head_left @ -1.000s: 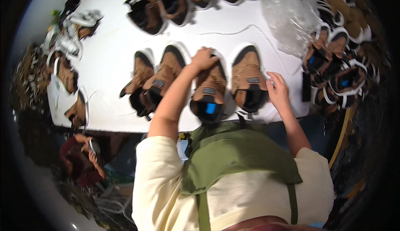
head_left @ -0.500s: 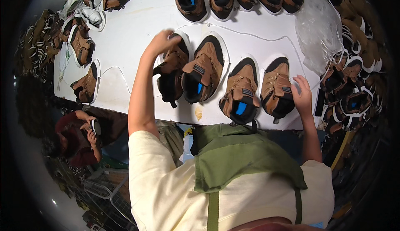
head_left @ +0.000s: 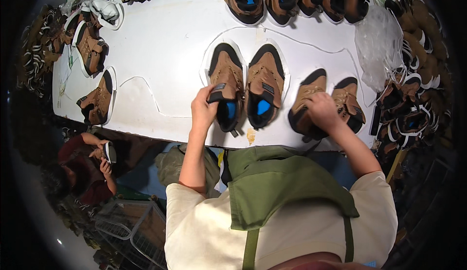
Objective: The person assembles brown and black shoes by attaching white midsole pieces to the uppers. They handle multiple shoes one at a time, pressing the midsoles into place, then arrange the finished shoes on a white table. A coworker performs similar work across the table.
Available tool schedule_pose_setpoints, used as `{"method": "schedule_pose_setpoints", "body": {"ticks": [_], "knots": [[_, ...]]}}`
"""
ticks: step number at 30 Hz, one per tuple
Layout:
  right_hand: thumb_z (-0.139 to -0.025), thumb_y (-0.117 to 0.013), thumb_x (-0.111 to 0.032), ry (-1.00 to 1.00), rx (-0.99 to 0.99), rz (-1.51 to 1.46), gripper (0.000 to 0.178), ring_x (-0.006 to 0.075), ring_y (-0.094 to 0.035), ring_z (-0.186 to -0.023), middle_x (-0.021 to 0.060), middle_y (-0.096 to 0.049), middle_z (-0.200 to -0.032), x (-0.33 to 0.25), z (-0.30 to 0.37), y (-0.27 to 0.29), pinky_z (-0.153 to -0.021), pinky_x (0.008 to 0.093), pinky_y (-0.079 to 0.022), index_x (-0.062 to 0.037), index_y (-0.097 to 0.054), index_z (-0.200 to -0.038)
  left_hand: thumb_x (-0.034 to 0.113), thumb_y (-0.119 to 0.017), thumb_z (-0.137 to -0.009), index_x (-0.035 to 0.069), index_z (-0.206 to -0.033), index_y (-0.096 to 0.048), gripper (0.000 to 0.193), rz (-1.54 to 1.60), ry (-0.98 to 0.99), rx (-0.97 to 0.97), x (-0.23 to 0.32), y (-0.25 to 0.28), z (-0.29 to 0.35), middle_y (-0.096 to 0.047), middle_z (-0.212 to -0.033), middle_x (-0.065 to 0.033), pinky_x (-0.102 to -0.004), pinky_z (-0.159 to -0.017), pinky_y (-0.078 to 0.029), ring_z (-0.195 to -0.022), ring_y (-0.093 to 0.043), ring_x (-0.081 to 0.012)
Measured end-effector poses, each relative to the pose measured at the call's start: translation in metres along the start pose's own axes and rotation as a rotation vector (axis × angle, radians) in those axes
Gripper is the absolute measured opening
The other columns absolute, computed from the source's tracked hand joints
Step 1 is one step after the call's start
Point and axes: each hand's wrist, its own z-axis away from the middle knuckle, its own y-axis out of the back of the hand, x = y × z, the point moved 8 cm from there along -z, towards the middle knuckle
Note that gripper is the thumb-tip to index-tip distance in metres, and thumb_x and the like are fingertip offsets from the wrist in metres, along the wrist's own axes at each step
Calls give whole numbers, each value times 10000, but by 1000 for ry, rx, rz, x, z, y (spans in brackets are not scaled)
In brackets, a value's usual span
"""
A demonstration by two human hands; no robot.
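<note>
Four brown shoes with black toe caps stand in front of me, toes pointing away. My left hand (head_left: pixel 204 105) is closed on the collar and tongue edge of the leftmost shoe (head_left: pixel 227 70), thumb towards its opening. Right beside that one is a second shoe (head_left: pixel 265 80); both show blue insoles and white soles. To the right, my right hand (head_left: pixel 323 110) grips a third shoe (head_left: pixel 301 105) around its lacing area, hiding much of its tongue and opening. The fourth shoe (head_left: pixel 346 97) is just beyond my right wrist, partly covered by the hand.
Several more shoes (head_left: pixel 282 0) line the far edge of the white table (head_left: pixel 160 51). A clear plastic bag (head_left: pixel 377 46) and piled shoes (head_left: pixel 411 119) lie at right. More shoes (head_left: pixel 98 99) are at left, where a co-worker (head_left: pixel 80 165) holds a shoe below the table edge.
My left hand has moved from the leftmost shoe's toe to its collar, and that shoe now stands straight beside the second. My right hand has shifted left from the fourth shoe onto the third.
</note>
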Motion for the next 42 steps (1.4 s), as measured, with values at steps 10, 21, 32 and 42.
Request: {"method": "schedule_pose_setpoints", "body": {"ticks": [10, 21, 32, 42], "knots": [[-903, -572, -382, 70, -191, -509, 470, 342, -493, -1208, 185, -515, -1331, -87, -137, 31, -1006, 428, -398, -66, -570, -1250, -54, -630, -779, -18, -1126, -613, 350, 288, 19, 33, -15, -15, 11, -644, -1118, -176, -318, -903, -479, -1055, -634, -281], [-870, -496, -31, -34, -47, -285, 502, 337, -443, -1282, 176, -397, -1445, -47, -290, -36, -1046, 402, -397, -35, -427, -1368, -125, -541, -807, -35, -1186, -613, 396, 515, 36, 139, -7, 37, 40, -649, -1142, -95, -263, -903, -471, -996, -624, -146], [-805, -556, -11, 39, -84, -37, 207, 345, -662, -873, 186, -615, -987, -50, -314, -97, -740, 425, -557, -1, -598, -1007, -176, -479, -752, -82, -1136, -608, 416, 528, 83, 391, -21, 117, 63, -661, -1107, -128, -296, -946, -453, -1024, -613, -181], [-858, -576, -139, 208, -268, -432, 252, 312, -652, -897, 175, -668, -940, -97, -210, -58, -787, 409, -514, -13, -665, -1057, 50, -641, -887, -39, -1190, -560, 326, 1146, 251, 321, -72, 75, 40, -630, -1093, -109, -369, -849, -546, -994, -629, -213]]}}
